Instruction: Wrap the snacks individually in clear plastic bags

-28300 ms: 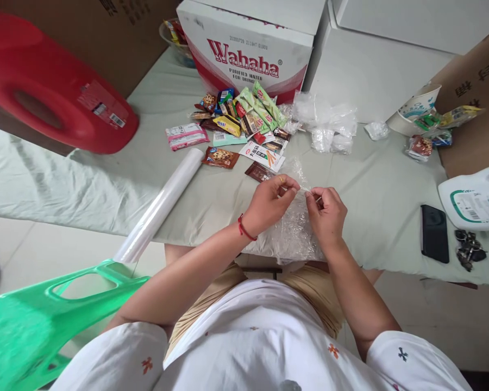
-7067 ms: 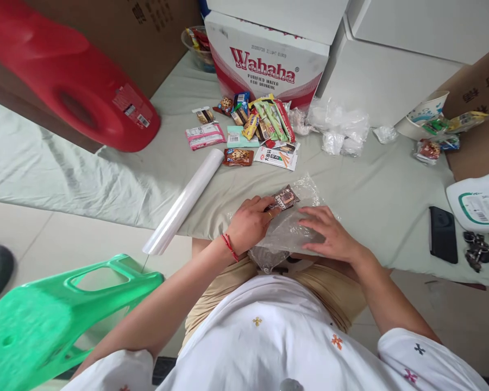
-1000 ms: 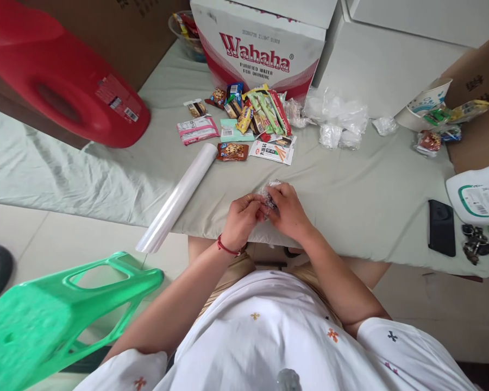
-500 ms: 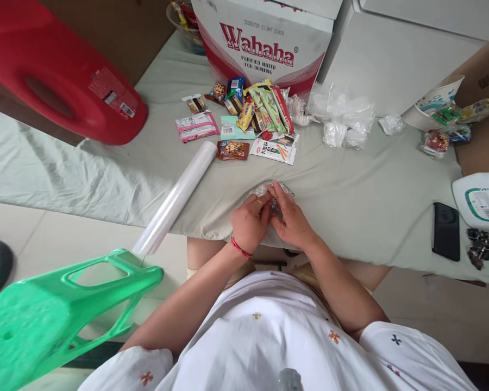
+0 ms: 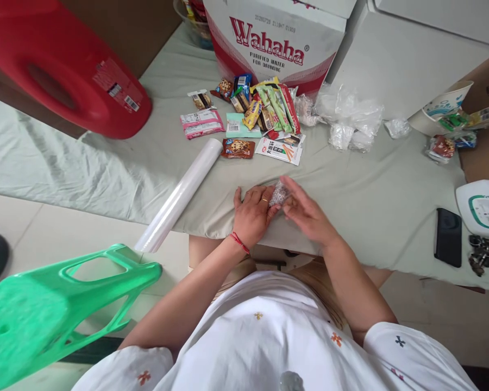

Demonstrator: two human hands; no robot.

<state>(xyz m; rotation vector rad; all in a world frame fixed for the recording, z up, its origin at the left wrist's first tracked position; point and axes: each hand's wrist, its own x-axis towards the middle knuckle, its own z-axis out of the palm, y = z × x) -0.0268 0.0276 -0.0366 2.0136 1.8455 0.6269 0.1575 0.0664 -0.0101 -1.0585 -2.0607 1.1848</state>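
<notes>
At the front edge of the cloth-covered table, a small bundle wrapped in crinkled clear film (image 5: 279, 194) lies between my two hands. My left hand (image 5: 251, 214) holds its left side between thumb and fingers. What is inside the film cannot be made out. Just right of the bundle is my right hand (image 5: 309, 214), its fingers stretched out and close to the film. To the left, a roll of clear cling film (image 5: 181, 193) lies slanted, its near end sticking out past the table edge.
Snack packets (image 5: 264, 111) lie in a pile before a Wahaha carton (image 5: 275, 46). Right of them are film-wrapped bundles (image 5: 352, 117) and paper cups (image 5: 444, 103). A phone (image 5: 448, 237), keys (image 5: 483, 254) and a white bottle (image 5: 483, 205) sit far right. A red jug (image 5: 118, 89) and green stool (image 5: 77, 304) are left.
My hands have moved apart, with the right one drawn away to the right and its fingers straightened. The wrapped bundle between them shows more clearly. The view has shifted slightly.
</notes>
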